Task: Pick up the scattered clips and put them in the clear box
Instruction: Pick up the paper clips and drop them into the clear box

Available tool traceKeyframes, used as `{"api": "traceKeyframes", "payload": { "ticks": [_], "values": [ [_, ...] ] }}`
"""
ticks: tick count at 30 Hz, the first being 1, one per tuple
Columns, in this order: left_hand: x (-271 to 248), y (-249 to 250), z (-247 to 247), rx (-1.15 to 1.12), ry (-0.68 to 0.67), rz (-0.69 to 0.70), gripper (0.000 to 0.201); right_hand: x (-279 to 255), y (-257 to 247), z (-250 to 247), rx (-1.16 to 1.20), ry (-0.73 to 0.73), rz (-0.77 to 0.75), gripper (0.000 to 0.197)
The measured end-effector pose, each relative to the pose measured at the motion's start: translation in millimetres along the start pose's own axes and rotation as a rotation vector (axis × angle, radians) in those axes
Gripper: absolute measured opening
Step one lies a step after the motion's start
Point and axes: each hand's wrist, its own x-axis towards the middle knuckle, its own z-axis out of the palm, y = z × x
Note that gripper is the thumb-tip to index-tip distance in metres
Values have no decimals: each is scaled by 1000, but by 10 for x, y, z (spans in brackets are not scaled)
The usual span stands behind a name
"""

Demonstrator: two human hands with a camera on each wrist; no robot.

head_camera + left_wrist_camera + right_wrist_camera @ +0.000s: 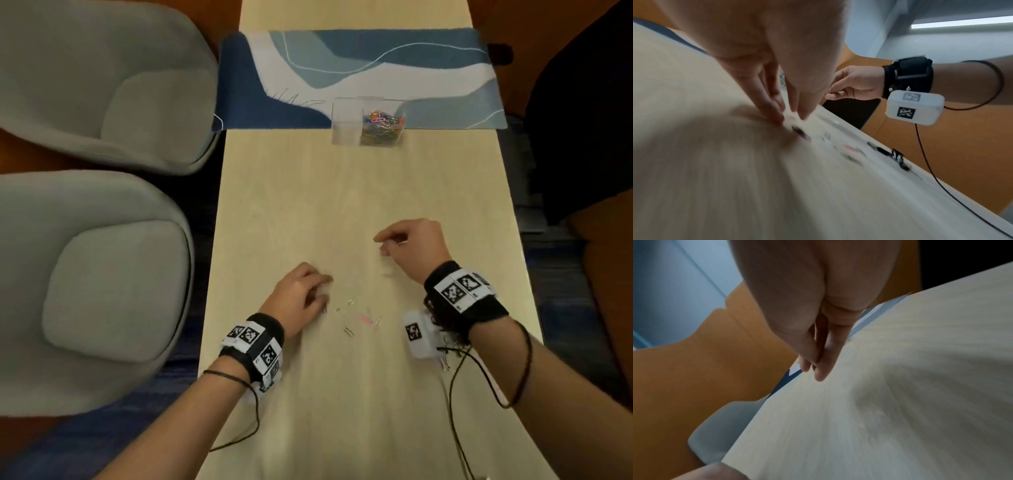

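Note:
The clear box stands at the far end of the table on the mat's edge, with many coloured clips in its right compartment. Several loose clips lie between my hands, a pink one among them. My left hand points its fingertips down at the table, thumb and finger slightly apart, just beside a dark clip. My right hand hovers further out; its thumb and finger are pressed together on a small silvery clip. A pale clip lies under it.
Black binder clips lie near the table's right edge, under my right wrist camera. A blue and white mat crosses the far end of the table. Two grey chairs stand left of the table. Cables trail from both wrists.

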Motion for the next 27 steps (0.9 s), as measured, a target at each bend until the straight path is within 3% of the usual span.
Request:
{"api": "traceKeyframes", "payload": {
  "ticks": [2, 5, 7, 11, 14, 18, 22, 27],
  "values": [
    [-209, 69, 117, 45, 57, 3, 48, -205, 75, 105, 44, -6, 61, 28],
    [-483, 219, 342, 100, -4, -26, 86, -424, 232, 249, -102, 10, 71, 29],
    [-571, 267, 502, 84, -19, -17, 92, -458, 326, 285, -226, 79, 68, 34],
    [-548, 337, 656, -29, 109, -56, 77, -607, 294, 289, -450, 2, 92, 44],
    [-431, 369, 690, -35, 154, -59, 66, -1063, 304, 271, -557, -150, 238, 29],
    [-279, 482, 676, 78, 84, -47, 39, -1669, 540, 397, -371, -353, 363, 31],
    [-312, 477, 699, 69, 158, 63, 17, -1759, 602, 579, -144, -127, 271, 10],
    [-368, 366, 740, 120, 224, 112, 10, -1517, 593, 712, 11, 94, 275, 7]
  ]
}}
